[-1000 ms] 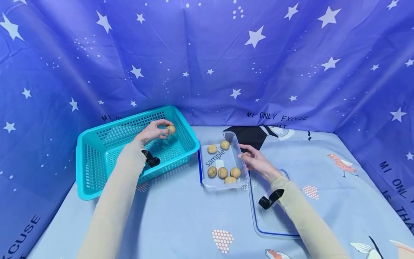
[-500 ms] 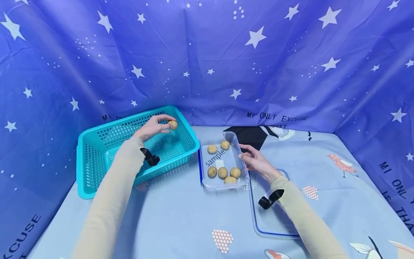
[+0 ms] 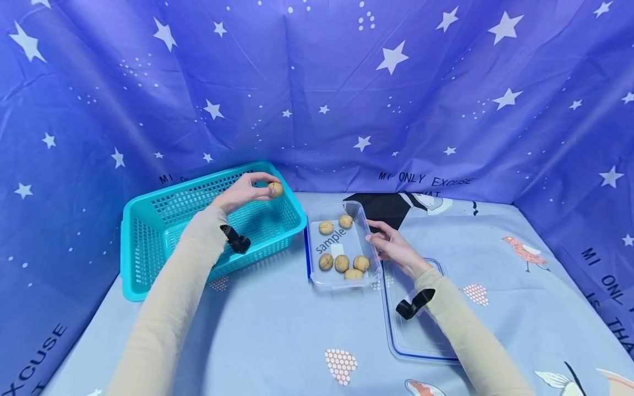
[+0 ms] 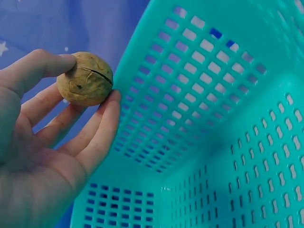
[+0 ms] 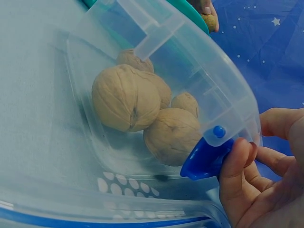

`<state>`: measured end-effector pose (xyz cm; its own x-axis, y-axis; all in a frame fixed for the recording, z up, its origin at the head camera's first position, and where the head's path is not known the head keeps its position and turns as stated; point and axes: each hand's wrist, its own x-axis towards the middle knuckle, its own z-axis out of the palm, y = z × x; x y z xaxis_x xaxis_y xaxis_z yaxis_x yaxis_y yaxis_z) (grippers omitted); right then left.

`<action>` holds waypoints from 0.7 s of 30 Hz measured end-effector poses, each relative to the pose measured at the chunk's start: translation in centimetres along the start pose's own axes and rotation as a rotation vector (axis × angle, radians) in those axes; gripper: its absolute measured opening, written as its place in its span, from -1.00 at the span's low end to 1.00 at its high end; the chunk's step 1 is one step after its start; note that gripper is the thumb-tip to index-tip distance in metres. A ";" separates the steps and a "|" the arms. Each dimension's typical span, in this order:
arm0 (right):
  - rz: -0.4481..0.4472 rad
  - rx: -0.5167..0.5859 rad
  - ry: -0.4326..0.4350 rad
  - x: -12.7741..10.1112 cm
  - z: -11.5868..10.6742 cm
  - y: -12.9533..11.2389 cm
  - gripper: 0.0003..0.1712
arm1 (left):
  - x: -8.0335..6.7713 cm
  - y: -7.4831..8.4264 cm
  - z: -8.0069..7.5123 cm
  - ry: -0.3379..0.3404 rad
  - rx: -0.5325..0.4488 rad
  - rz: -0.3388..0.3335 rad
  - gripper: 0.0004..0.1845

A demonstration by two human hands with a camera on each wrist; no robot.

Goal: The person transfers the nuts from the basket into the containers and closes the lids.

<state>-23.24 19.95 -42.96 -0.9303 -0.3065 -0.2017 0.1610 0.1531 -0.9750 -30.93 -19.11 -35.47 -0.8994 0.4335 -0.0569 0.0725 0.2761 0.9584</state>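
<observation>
My left hand (image 3: 242, 192) pinches a walnut (image 3: 275, 190) between thumb and fingers, above the right end of the turquoise basket (image 3: 127, 242). In the left wrist view that walnut (image 4: 85, 83) shows a dark crack along its shell, and the basket's wall (image 4: 190, 71) lies behind it. My right hand (image 3: 396, 250) grips the right side of a clear plastic box (image 3: 342, 285), its thumb against a blue latch (image 5: 206, 159). Inside the box lie several walnuts (image 3: 342, 263), two at the far end and a cluster near the front, on a base marked "Sample".
Under my right forearm a clear lid (image 3: 416, 344) with a blue seal lies flat on the pale blue patterned cloth (image 3: 277, 330). A purple starry curtain (image 3: 317, 148) stands behind the basket and box. Black straps circle both wrists.
My left hand has moved right and slightly up with the walnut, toward the basket's right rim. My right hand, the box and the walnuts in it have stayed put.
</observation>
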 end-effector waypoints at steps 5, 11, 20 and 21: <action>-0.012 0.004 -0.006 0.1 0.0 0.2 -0.32 | 0.1 1.0 0.8 -0.012 0.013 0.008 -0.58; -0.029 0.003 -0.008 0.1 -0.3 0.4 -0.32 | 0.4 2.5 2.1 -0.036 -0.025 0.052 -0.61; -0.021 0.002 -0.014 0.1 -0.2 0.3 -0.32 | 0.6 3.8 4.5 -0.061 0.048 0.094 -0.64; -0.021 0.002 -0.016 0.1 -0.2 0.3 -0.32 | 0.6 3.9 4.8 -0.064 0.057 0.097 -0.65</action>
<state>-23.36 20.17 -43.28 -0.9283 -0.3242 -0.1822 0.1416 0.1446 -0.9793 -29.10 -13.66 -33.07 -0.8575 0.5142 0.0154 0.1837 0.2783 0.9428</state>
